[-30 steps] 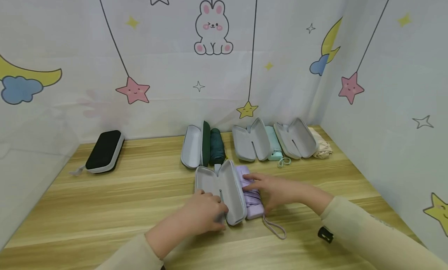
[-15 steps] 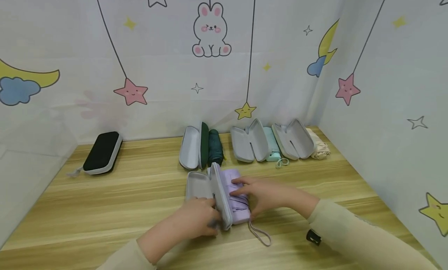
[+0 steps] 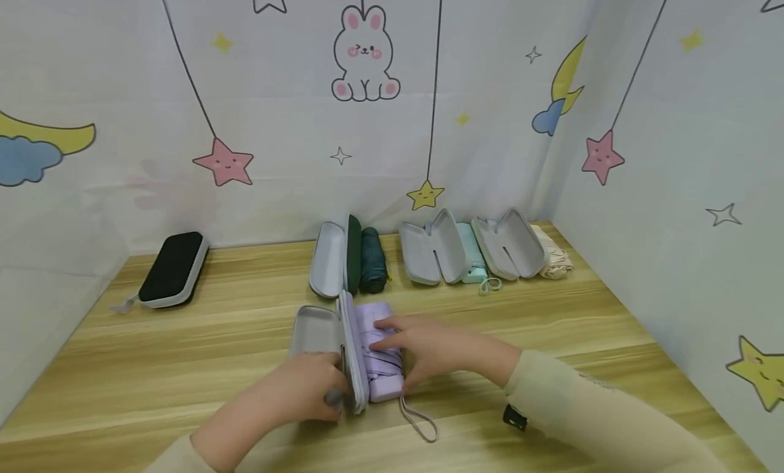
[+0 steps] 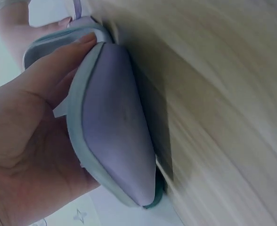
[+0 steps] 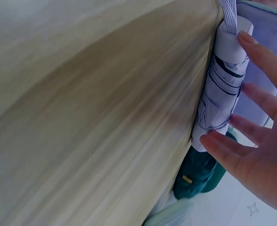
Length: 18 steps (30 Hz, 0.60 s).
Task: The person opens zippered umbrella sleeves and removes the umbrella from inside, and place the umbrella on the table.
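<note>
An open lilac case [image 3: 316, 327] with a grey lining stands on the table, its right half tilted up. My left hand [image 3: 278, 395] grips the left half by its near part; in the left wrist view, the thumb of the left hand [image 4: 30, 127] lies on the rim of the case [image 4: 115, 122]. Against the right half lies a folded lilac umbrella [image 3: 375, 316] with a wrist loop. My right hand [image 3: 447, 350] rests spread fingers on the umbrella's right side. The right wrist view shows the right hand [image 5: 265, 113] touching the umbrella [image 5: 223, 75] with extended fingers.
Behind are an open green case [image 3: 353, 255] beside a dark green umbrella [image 3: 372, 258], and two open grey-lined cases [image 3: 419, 255] [image 3: 520, 245] with a mint umbrella [image 3: 470, 248] and a cream one [image 3: 554, 255]. A closed black case [image 3: 171, 267] lies at the back left.
Both hands have moved left, with the lilac case and umbrella shifting left too. The case's right half has tilted more upright. The head view has shifted slightly.
</note>
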Available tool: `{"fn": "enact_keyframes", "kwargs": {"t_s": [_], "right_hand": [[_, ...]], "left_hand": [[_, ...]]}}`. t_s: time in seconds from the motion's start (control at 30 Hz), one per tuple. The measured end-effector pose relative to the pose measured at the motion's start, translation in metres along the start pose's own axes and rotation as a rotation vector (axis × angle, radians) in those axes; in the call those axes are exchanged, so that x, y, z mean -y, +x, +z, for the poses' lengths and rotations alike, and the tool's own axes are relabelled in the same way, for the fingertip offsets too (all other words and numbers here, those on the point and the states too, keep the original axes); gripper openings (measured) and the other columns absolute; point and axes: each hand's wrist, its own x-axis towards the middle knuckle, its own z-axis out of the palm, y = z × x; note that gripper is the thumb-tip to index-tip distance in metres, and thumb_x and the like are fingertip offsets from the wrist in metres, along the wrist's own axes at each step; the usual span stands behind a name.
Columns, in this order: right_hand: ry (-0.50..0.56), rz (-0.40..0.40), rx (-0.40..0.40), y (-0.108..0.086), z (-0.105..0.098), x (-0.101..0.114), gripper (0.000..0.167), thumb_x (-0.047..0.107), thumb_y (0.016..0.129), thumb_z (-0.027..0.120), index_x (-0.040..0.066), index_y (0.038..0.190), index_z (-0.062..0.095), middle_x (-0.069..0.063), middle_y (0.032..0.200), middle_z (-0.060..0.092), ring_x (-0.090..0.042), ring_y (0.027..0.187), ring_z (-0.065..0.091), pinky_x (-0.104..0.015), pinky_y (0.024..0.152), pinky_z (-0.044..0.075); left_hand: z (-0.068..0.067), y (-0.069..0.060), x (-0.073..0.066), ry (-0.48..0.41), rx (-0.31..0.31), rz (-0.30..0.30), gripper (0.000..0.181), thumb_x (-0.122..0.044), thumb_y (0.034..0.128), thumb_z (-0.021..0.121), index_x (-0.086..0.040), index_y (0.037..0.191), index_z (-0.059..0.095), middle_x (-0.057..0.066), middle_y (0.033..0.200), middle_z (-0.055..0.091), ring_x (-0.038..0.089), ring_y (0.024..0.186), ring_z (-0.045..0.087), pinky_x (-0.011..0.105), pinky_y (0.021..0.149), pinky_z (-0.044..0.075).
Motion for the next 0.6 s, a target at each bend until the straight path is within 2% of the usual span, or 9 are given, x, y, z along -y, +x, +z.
{"fn": "enact_keyframes", "kwargs": {"t_s": [0.23, 0.43, 0.6], "right_hand": [[-0.064, -0.005, 0.000, 0.017, 0.003, 0.014, 0.078, 0.041, 0.073, 0.085, 0.022, 0.142, 0.053, -0.009, 0.154, 0.034, -0.026, 0.139, 0.033, -0.037, 0.112, 0.026], [-0.132, -0.043, 0.023, 0.032, 0.010, 0.023, 0.076, 0.045, 0.079, 0.079, 0.023, 0.145, 0.049, -0.013, 0.156, 0.027, -0.029, 0.140, 0.032, -0.039, 0.112, 0.026], [-0.194, -0.069, 0.016, 0.042, 0.014, 0.030, 0.074, 0.049, 0.082, 0.074, 0.024, 0.146, 0.047, -0.014, 0.157, 0.026, -0.031, 0.139, 0.033, -0.036, 0.113, 0.025]], "left_hand": [[-0.001, -0.016, 0.016, -0.038, 0.000, -0.025, 0.020, -0.024, 0.0619, 0.086, -0.021, 0.078, 0.074, -0.011, 0.075, 0.050, 0.006, 0.066, 0.048, 0.029, 0.062, 0.046], [-0.001, -0.030, 0.027, -0.031, 0.002, -0.053, 0.023, -0.025, 0.0588, 0.087, -0.022, 0.070, 0.067, -0.013, 0.075, 0.049, 0.006, 0.065, 0.048, 0.031, 0.061, 0.046], [-0.001, -0.040, 0.037, -0.022, 0.001, -0.068, 0.026, -0.025, 0.0570, 0.088, -0.023, 0.070, 0.066, -0.012, 0.077, 0.051, 0.007, 0.067, 0.050, 0.032, 0.061, 0.047]]}}
